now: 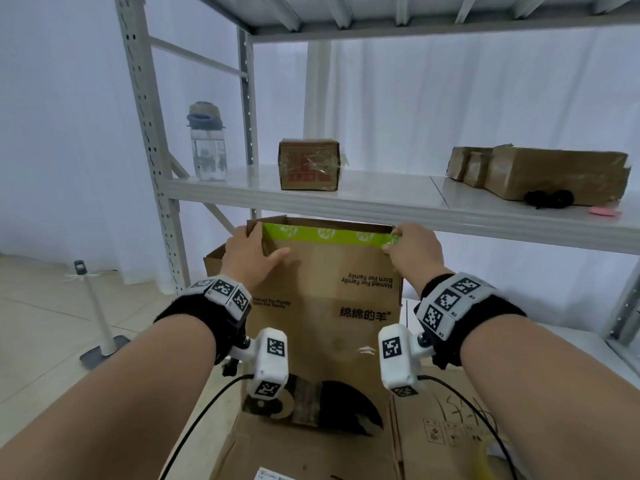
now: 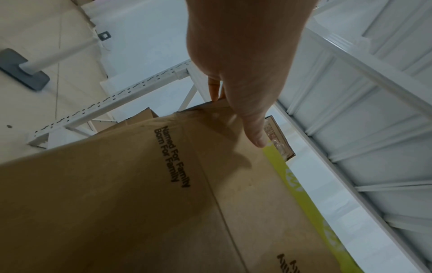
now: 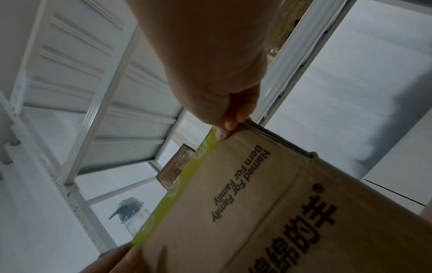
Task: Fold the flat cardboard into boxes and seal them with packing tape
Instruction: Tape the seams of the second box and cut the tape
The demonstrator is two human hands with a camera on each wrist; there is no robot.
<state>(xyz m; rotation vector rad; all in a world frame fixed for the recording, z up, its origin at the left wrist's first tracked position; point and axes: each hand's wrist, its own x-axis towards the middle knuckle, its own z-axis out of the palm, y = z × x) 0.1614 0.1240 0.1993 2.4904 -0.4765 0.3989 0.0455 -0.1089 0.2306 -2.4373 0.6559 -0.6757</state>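
A brown cardboard box (image 1: 325, 306) with black print stands upright before me, its top edge (image 1: 322, 223) lined with a strip of green tape (image 1: 325, 234). My left hand (image 1: 249, 252) grips the top left corner, thumb lying across the near face (image 2: 256, 133) and fingers over the edge. My right hand (image 1: 412, 247) pinches the top right corner (image 3: 225, 129) where the green tape (image 3: 163, 206) ends. The box rests on flat cardboard sheets (image 1: 346, 448) below.
A grey metal shelf (image 1: 381, 199) runs just behind the box. On it stand a water bottle (image 1: 207, 143), a small taped box (image 1: 309, 165) and a long brown parcel (image 1: 554, 174). A white stand on a grey base (image 1: 100, 327) is on the floor at left.
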